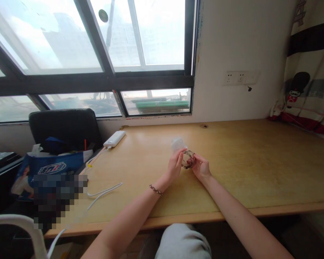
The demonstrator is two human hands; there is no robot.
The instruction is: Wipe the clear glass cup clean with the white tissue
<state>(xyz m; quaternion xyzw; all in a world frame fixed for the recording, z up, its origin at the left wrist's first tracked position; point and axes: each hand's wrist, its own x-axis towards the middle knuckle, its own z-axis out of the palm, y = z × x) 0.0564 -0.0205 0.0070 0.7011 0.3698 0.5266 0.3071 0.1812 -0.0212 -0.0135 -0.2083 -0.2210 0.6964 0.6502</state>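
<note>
Above the wooden table (151, 190), both hands hold a round, shiny bracelet (188, 165) with dark and metallic strands. My left hand (175, 163) is closed on its left side, thumb and fingers at the rim. Gripping the right side, my right hand (202, 167) has its fingers on the loop's edge. A translucent plastic bag (178, 144) lies on the table just beyond my left hand, which partly covers it. Around my left wrist is a braided bracelet (156, 190).
A white power bank (115, 139) with a white cable (105, 193) lies at the table's left. Beyond that edge stand a black chair (64, 126) and a blue bag (48, 169). The window (151, 36) and wall sockets (241, 77) are behind; a curtain (313, 72) hangs at right.
</note>
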